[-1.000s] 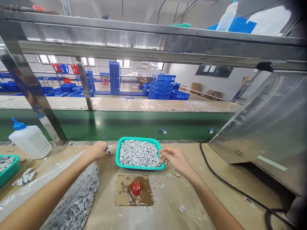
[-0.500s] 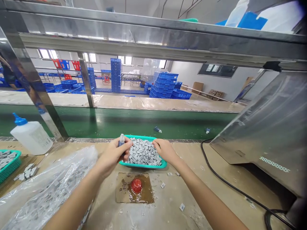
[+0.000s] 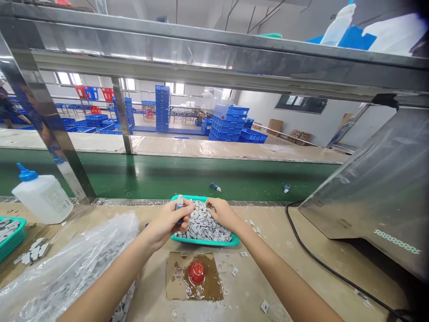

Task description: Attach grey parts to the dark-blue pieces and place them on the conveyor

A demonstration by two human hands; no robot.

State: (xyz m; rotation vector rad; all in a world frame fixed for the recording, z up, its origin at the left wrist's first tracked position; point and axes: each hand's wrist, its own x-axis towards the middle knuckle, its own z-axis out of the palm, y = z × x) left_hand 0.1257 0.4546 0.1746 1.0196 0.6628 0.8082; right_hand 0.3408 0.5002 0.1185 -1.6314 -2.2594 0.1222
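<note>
My left hand point(image 3: 169, 220) is closed around a small dark blue part with a pale grey tip point(image 3: 180, 204), held upright at the left side of a green basket. The basket point(image 3: 204, 243) is full of small light grey plastic pieces point(image 3: 208, 230). Over the basket's back right part, my right hand point(image 3: 223, 213) has its fingers curled inward. Whatever lies between those fingertips is too small to make out. In front of the basket, a wet red dome point(image 3: 196, 273) sits on a square brown board point(image 3: 176, 286).
A clear bag of grey pieces point(image 3: 77, 273) lies left, near a white bottle with a blue nozzle point(image 3: 43, 197). Two dark blue parts lie on the green belt point(image 3: 161, 174). Right are a black cable point(image 3: 311, 246) and a metal housing point(image 3: 362, 188). A shelf beam crosses overhead.
My two hands have come closer together above the basket. The right hand has moved left over the pieces; the left still holds the blue part. The view has shifted slightly.
</note>
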